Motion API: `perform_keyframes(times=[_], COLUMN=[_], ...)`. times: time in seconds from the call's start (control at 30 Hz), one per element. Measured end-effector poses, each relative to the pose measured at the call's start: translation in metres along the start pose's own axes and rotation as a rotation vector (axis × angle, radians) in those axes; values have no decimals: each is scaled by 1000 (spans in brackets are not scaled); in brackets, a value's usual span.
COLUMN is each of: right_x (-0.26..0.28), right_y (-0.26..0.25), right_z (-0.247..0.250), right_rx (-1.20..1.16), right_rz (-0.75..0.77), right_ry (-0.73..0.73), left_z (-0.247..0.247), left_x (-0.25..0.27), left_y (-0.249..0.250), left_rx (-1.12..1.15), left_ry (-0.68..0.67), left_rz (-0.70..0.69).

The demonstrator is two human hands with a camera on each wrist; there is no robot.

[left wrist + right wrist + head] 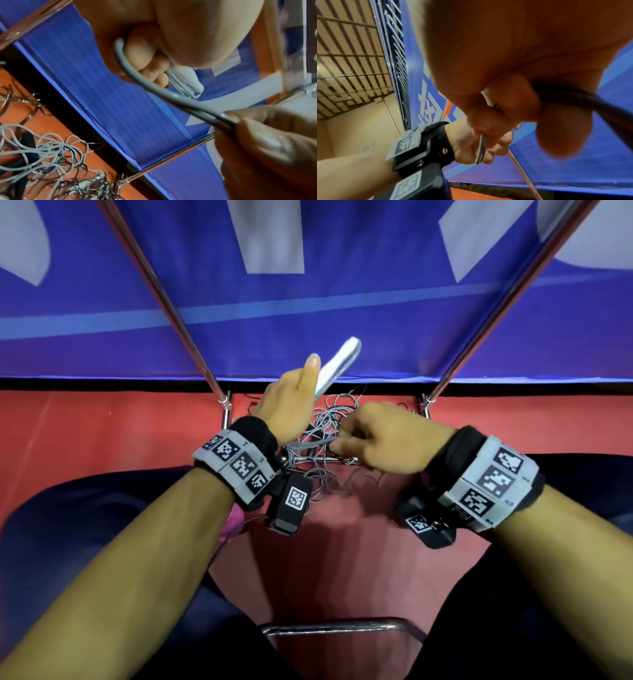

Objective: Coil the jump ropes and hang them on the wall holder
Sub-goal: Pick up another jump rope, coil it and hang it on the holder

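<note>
Both curled: left grip [291,405] wraps handle [337,366], right grip [387,436] pinches rope [308,444].

Head view downward; wrist views close-up, blue banner [376,344] in all

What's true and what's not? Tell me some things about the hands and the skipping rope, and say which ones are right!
1. The left hand grips a white handle. True.
2. The right hand is open and holds nothing. False: it pinches the grey rope that runs over to the left hand.
3. A tangle of rope lies on the red floor. True.
4. The banner at the back is green. False: it is blue with pale shapes.
</note>
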State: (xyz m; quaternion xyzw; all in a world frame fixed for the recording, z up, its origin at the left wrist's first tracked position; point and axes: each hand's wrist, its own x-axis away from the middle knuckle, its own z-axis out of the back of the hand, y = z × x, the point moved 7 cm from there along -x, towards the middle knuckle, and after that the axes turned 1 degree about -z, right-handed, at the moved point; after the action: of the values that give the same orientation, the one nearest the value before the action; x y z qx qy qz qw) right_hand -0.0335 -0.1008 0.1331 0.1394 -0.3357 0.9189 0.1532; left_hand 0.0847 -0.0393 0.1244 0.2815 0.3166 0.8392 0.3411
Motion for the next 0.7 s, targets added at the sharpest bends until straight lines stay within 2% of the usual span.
perform_keyframes(times=[0.1, 0.2, 0.4, 0.53, 0.6, 0.7], right_x=[4, 10, 20, 16, 9, 0], right_y=[4, 17, 34, 43, 46, 47], right_z=[13, 31, 65, 71, 68, 57], right_rx=[-3, -123, -328, -581, -643, -618], right_rz=[26, 10, 68, 122, 139, 62], right_ry=[35, 80, 335, 404, 430, 498], left_z=[-13, -26, -37, -22, -17, -13], left_x=[5, 13, 28, 38, 40, 35], left_y=[2, 5, 19, 37, 44, 48], left_rx=[-178, -268, -295, -80, 127, 325], left_ry=[-113, -227, -356, -268, -266, -234], left_rz=[-21, -75, -274, -374, -349, -272])
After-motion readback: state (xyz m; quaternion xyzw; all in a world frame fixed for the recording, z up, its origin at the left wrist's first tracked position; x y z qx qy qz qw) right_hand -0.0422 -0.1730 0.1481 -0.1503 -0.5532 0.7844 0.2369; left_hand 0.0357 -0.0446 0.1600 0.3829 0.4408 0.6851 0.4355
